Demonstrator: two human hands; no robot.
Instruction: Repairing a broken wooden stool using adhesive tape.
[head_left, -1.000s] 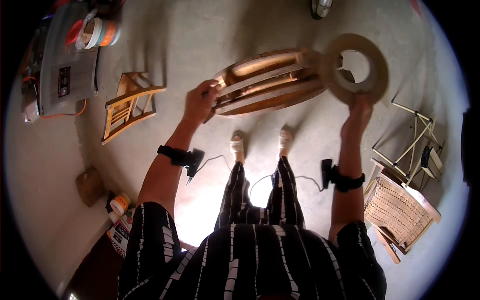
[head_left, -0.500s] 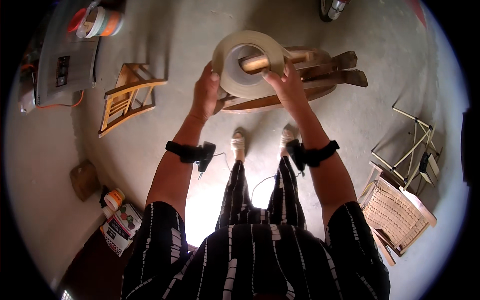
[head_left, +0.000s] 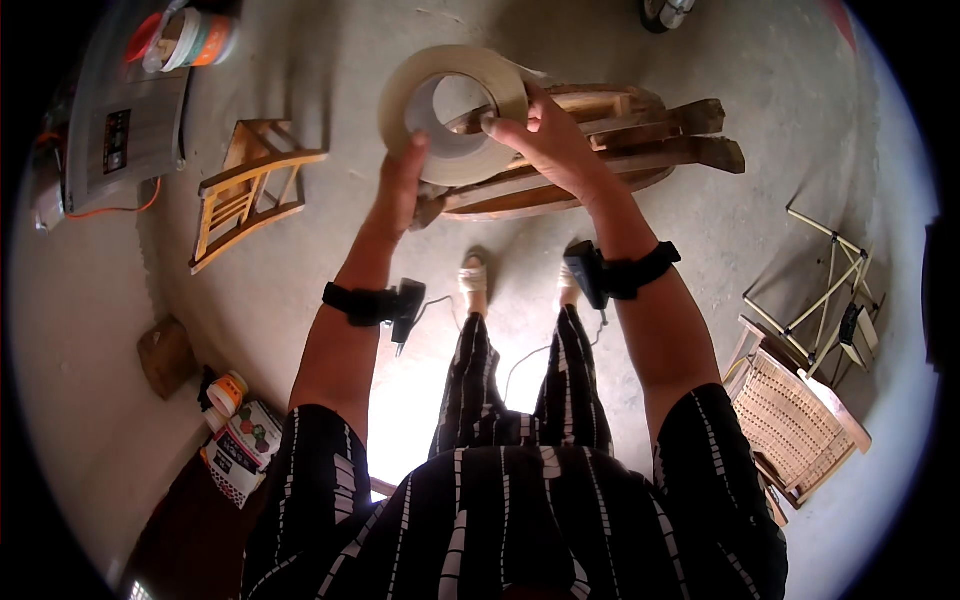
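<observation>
Between my two hands a big beige roll of tape (head_left: 397,108) is held up, with its round hole facing me. My left hand (head_left: 400,190) grips its lower left side, the thumb lying over the rim by the inner core. On the right side my right hand (head_left: 555,148) clasps it, thumb hooked at the edge of the hole. Fingers behind the roll are mostly hidden. Below and beyond it, an overturned wooden stool or bench (head_left: 640,160) lies on the floor, partly covered by the roll and my right hand.
A small wooden chair (head_left: 255,180) lies tipped at left, near a grey bin-like box (head_left: 130,140) with a bucket (head_left: 205,42) on it. A woven-seat chair (head_left: 795,425) and folding frame (head_left: 830,280) are at right. A wheel (head_left: 655,15) shows at the top.
The roll has shifted left and slightly up in view and turned a little. My left thumb has moved over its rim; my right hand has followed leftward.
</observation>
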